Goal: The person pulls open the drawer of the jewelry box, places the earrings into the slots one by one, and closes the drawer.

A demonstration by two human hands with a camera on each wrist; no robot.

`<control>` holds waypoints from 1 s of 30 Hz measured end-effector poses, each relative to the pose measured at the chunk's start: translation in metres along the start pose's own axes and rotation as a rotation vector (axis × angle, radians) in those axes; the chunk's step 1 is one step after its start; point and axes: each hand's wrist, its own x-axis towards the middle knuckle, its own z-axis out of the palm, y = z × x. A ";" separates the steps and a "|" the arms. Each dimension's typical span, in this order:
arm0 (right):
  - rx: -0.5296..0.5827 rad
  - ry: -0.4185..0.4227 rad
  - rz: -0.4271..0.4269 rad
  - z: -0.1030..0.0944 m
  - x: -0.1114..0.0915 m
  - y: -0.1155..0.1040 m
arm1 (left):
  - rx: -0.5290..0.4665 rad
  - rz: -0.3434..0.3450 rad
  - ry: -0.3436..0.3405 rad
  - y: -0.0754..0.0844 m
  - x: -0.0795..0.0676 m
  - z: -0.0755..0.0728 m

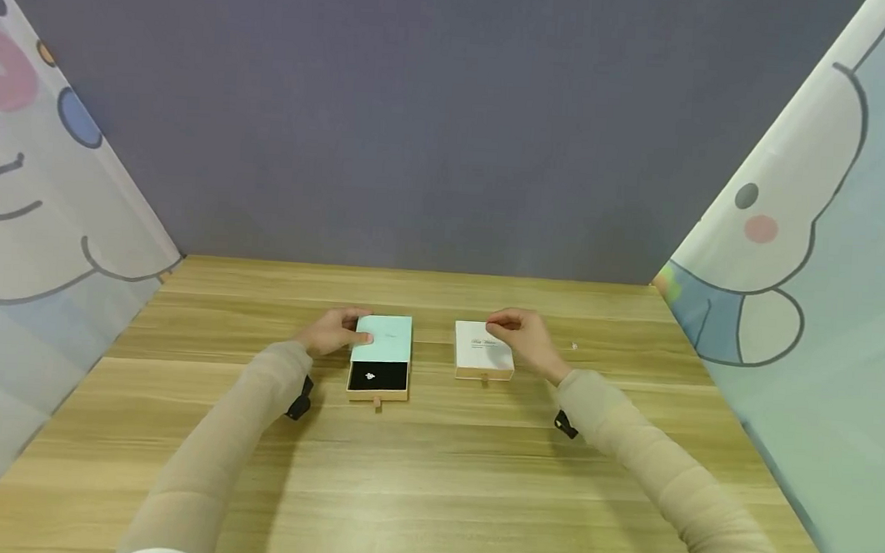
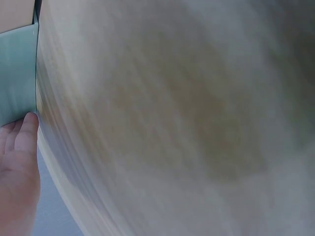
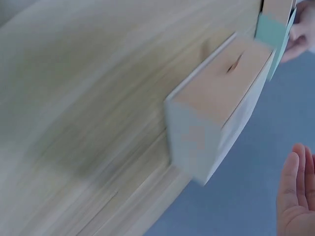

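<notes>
A mint-green jewelry box (image 1: 382, 340) stands on the table with its drawer (image 1: 392, 379) slid partly out toward me. On the drawer's black lining lies a small shiny piece of jewelry (image 1: 370, 376), too small to name. My left hand (image 1: 337, 331) grips the box's sleeve at its left side, thumb on top and fingers at the far edge. To the right is a closed white drawer box (image 1: 476, 358) with dark lettering. Over its right part hovers my right hand (image 1: 527, 341), fingers nearly straight and apart from the box in the right wrist view. Nothing visible is held there.
A tiny shiny item (image 1: 575, 346) lies on the wooden table (image 1: 402, 483) right of my right hand. A grey wall (image 1: 450, 127) rises behind the table. Printed cartoon panels (image 1: 783, 227) flank both sides.
</notes>
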 end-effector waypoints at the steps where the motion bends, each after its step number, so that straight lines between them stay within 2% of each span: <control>1: -0.017 0.010 0.005 -0.005 0.000 0.002 | -0.003 -0.002 -0.001 0.002 -0.001 0.000; 2: -0.030 0.020 0.008 -0.009 -0.001 0.005 | -0.006 -0.004 -0.001 0.003 -0.001 0.000; 7: -0.081 0.036 0.026 -0.028 -0.005 0.020 | -0.002 0.014 0.006 -0.019 0.011 0.000; 9: -0.087 0.036 0.042 -0.036 -0.006 0.026 | -0.003 0.014 0.003 -0.022 0.013 0.001; 18: -0.098 0.032 0.084 -0.060 -0.007 0.051 | -0.005 0.012 0.014 -0.021 0.015 0.000; 26: -0.150 0.061 0.118 -0.072 -0.006 0.068 | -0.006 -0.001 0.008 -0.026 0.018 -0.001; 30: -0.152 0.047 0.138 -0.077 -0.010 0.074 | -0.003 -0.005 0.007 -0.026 0.017 -0.001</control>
